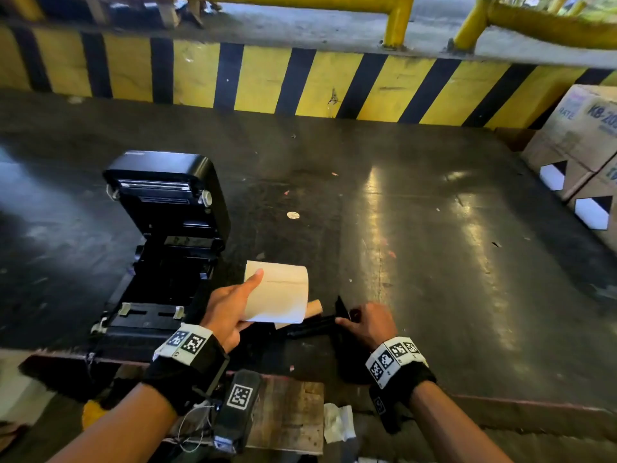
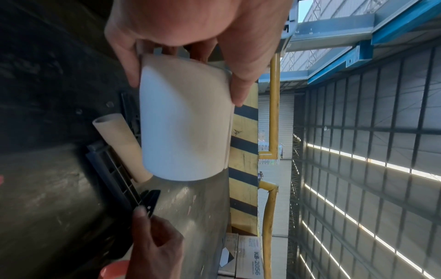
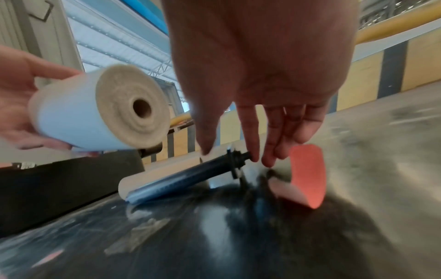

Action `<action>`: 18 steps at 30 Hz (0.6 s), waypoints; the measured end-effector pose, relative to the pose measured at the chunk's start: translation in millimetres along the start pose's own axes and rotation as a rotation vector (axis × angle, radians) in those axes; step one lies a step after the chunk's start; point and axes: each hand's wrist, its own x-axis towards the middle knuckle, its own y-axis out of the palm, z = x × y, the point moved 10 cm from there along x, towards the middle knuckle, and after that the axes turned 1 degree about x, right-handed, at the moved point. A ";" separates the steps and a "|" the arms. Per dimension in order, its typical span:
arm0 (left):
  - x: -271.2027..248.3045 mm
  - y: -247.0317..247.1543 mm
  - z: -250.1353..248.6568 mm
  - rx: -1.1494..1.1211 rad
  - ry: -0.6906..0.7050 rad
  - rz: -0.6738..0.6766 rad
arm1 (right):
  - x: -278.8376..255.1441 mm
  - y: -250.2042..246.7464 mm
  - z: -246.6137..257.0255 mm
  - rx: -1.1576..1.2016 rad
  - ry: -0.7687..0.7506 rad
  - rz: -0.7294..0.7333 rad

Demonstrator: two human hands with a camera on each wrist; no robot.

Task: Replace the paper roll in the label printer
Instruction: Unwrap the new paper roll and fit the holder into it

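The black label printer (image 1: pixel 167 228) stands open at the left of the dark table, its lid tilted back and its bay holding no roll. My left hand (image 1: pixel 245 292) grips a full white paper roll (image 1: pixel 280 292) (image 2: pixel 183 122) (image 3: pixel 102 111) just above the table, right of the printer. A bare cardboard core (image 1: pixel 315 307) (image 2: pixel 117 136) lies under the roll. Beside it lies the black spindle (image 1: pixel 314 327) (image 3: pixel 190 175). My right hand (image 1: pixel 347 320) (image 3: pixel 229 154) pinches its flanged end between thumb and forefinger.
A yellow-and-black striped kerb (image 1: pixel 300 81) runs along the table's far side. Cardboard cartons (image 1: pixel 581 138) are stacked at the right. An orange curl of tape (image 3: pixel 307 175) lies by my right hand. A small white disc (image 1: pixel 293 215) lies mid-table. The table's front edge (image 1: pixel 500 404) is close to my wrists.
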 end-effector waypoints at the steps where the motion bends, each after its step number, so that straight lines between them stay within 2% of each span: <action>1: -1.8 -2.4 -1.4 -0.012 -0.001 0.003 | 1.3 3.0 0.9 -0.004 0.012 0.016; 4: -3.6 -12.7 -5.8 -0.085 -0.002 -0.005 | 3.8 4.7 -3.7 0.174 0.036 0.014; 7: -2.1 -22.7 -7.2 -0.156 -0.025 -0.012 | 3.1 -11.7 -2.3 0.401 -0.019 -0.091; 14: 2.1 -18.0 -7.9 -0.305 -0.037 0.030 | -10.8 -93.2 -8.0 0.850 -0.034 -0.367; 18: 1.7 -7.5 -10.6 -0.343 -0.048 0.062 | -22.9 -110.8 9.9 0.977 -0.085 -0.328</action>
